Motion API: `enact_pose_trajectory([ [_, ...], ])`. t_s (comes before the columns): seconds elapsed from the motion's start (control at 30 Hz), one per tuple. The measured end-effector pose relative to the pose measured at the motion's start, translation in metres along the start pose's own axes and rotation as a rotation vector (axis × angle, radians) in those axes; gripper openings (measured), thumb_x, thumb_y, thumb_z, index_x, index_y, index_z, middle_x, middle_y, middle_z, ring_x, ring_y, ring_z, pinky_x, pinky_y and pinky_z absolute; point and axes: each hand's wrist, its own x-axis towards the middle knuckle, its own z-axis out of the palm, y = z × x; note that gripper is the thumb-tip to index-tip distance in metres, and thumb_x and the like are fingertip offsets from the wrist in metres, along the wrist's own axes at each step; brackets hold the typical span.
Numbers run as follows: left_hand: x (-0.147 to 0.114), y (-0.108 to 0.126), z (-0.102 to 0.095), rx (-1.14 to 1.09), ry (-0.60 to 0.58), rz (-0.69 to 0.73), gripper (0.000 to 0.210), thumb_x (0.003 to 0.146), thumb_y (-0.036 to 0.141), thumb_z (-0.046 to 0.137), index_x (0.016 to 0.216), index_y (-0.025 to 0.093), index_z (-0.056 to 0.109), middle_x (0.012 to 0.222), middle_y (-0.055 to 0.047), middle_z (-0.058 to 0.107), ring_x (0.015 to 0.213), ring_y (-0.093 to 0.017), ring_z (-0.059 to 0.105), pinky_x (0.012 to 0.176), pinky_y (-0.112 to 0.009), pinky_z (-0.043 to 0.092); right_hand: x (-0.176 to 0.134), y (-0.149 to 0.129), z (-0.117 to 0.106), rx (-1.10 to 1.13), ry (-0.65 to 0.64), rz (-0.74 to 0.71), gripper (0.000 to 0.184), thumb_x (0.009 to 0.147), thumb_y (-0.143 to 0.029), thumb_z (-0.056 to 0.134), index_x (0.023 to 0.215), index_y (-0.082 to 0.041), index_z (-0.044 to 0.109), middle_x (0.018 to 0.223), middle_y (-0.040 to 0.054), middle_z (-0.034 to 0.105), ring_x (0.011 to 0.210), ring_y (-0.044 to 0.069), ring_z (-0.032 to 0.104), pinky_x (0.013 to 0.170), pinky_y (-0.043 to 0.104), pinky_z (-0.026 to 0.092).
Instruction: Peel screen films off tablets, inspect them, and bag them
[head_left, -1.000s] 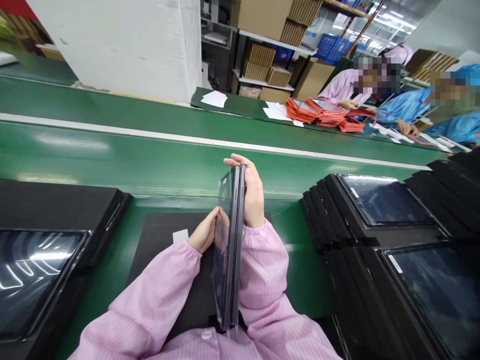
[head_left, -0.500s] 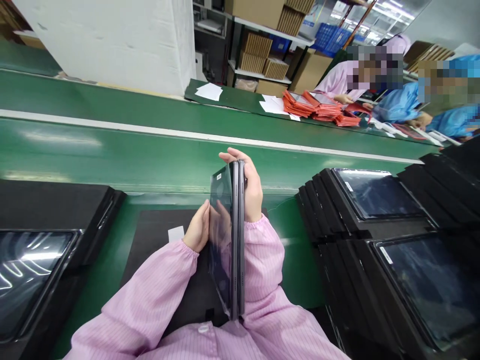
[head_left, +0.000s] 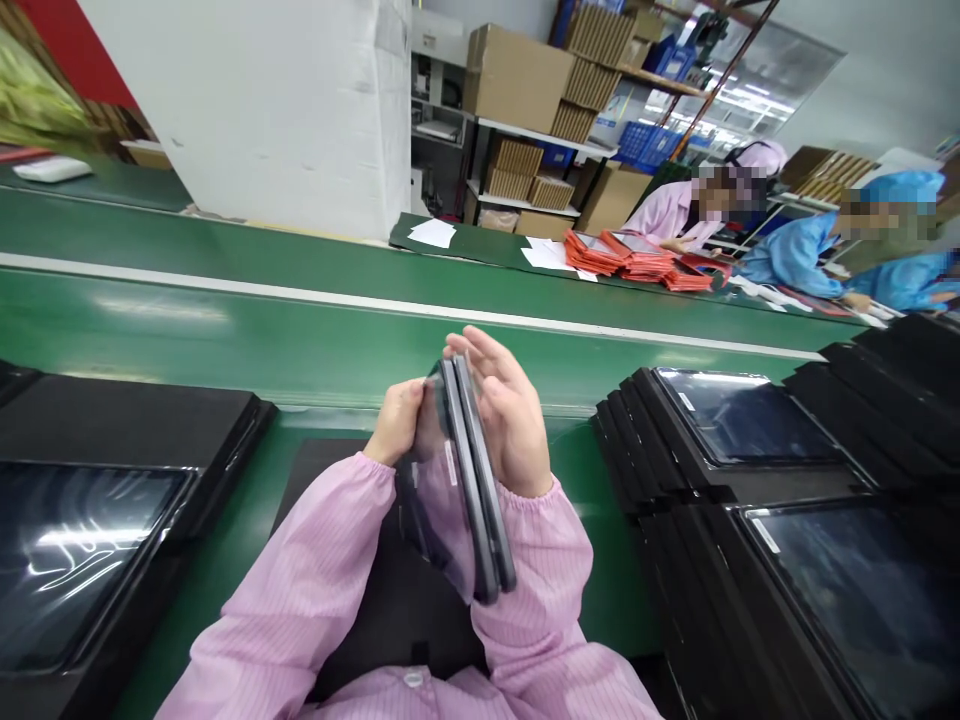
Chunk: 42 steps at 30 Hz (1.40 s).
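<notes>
Two dark tablets (head_left: 456,480) stand on edge, face to back, between my hands, with clear film over the left one's screen and a small white label strip on it. My left hand (head_left: 397,422) is closed at the far left of the pair, thumb on top. My right hand (head_left: 517,425) lies along the right tablet with its fingers stretched toward the far end and its thumb near the upper edge. The pair is slightly fanned at the near end. Below them lies a black foam sheet (head_left: 330,470) on the green bench.
Black foam trays with tablets are stacked at the right (head_left: 739,415) and at the left (head_left: 135,420). A green conveyor (head_left: 300,335) runs across in front. Beyond it are red-cased stacks (head_left: 637,260), white papers (head_left: 433,233), a white pillar (head_left: 285,120) and several people in work clothes.
The tablets have turned, so their near end swings right and lower edges spread slightly. My left hand has moved up to their far end. The head view has tilted up.
</notes>
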Motion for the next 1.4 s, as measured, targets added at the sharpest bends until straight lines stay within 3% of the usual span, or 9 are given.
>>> enact_pose_trajectory([
  [0.1,0.001,0.002,-0.001,0.064,-0.008,0.101,0.066,0.072,0.075,0.073,0.046,0.017,0.053,0.047,0.0,0.042,0.052,-0.012,0.034,0.051,-0.029,0.027,0.0,0.0,-0.004,-0.081,-0.036,0.109,0.045,0.084,-0.047,0.072,0.123,-0.026,0.068,0.134,0.0073,0.069,0.128,0.027,0.062,0.117,0.049,0.044],
  [0.33,-0.002,-0.002,-0.01,0.167,-0.034,0.228,0.077,0.063,0.095,0.057,0.054,0.019,0.06,0.052,-0.002,0.049,0.051,-0.014,0.038,0.051,-0.032,0.03,-0.005,-0.013,-0.002,-0.25,-0.198,0.13,0.053,0.083,-0.05,0.075,0.129,-0.023,0.067,0.139,0.009,0.065,0.127,0.028,0.064,0.105,0.044,0.056],
  [0.6,-0.007,-0.002,-0.009,0.25,-0.193,0.381,0.069,0.085,0.084,0.042,0.062,0.021,0.059,0.058,-0.004,0.054,0.056,-0.019,0.048,0.051,-0.035,0.038,-0.007,-0.021,-0.022,-0.241,-0.395,0.142,0.063,0.08,-0.047,0.079,0.136,-0.024,0.061,0.15,0.01,0.055,0.136,0.03,0.056,0.103,0.042,0.057],
  [0.8,-0.014,0.002,-0.006,0.346,-0.321,0.428,0.064,0.089,0.077,0.041,0.062,0.022,0.062,0.063,-0.006,0.065,0.058,-0.023,0.058,0.056,-0.038,0.048,-0.011,-0.033,-0.028,-0.248,-0.536,0.112,0.072,0.075,-0.038,0.085,0.14,-0.026,0.058,0.146,0.0095,0.058,0.135,0.028,0.057,0.111,0.041,0.05],
  [1.0,-0.015,0.002,0.001,0.364,-0.325,0.527,0.076,0.087,0.084,0.038,0.072,0.017,0.071,0.059,-0.007,0.064,0.054,-0.022,0.059,0.058,-0.035,0.049,-0.012,-0.029,-0.046,-0.188,-0.572,0.104,0.071,0.074,-0.04,0.085,0.139,-0.029,0.058,0.147,0.0088,0.058,0.136,0.027,0.056,0.112,0.041,0.048],
  [1.2,-0.016,0.005,0.004,0.495,-0.331,0.569,0.074,0.089,0.08,0.042,0.055,0.016,0.055,0.047,-0.002,0.049,0.044,-0.013,0.042,0.045,-0.027,0.031,-0.009,-0.01,-0.078,-0.106,-0.571,0.119,0.084,0.065,-0.047,0.086,0.14,-0.023,0.057,0.142,0.0132,0.061,0.134,0.031,0.057,0.116,0.049,0.041],
  [1.4,-0.015,0.004,0.001,0.523,-0.33,0.606,0.066,0.094,0.07,0.046,0.054,0.017,0.047,0.049,0.001,0.041,0.045,-0.011,0.036,0.045,-0.027,0.027,-0.008,-0.009,-0.078,-0.094,-0.531,0.169,0.085,0.062,-0.048,0.085,0.138,-0.022,0.057,0.142,0.0135,0.061,0.136,0.031,0.055,0.118,0.047,0.038],
])
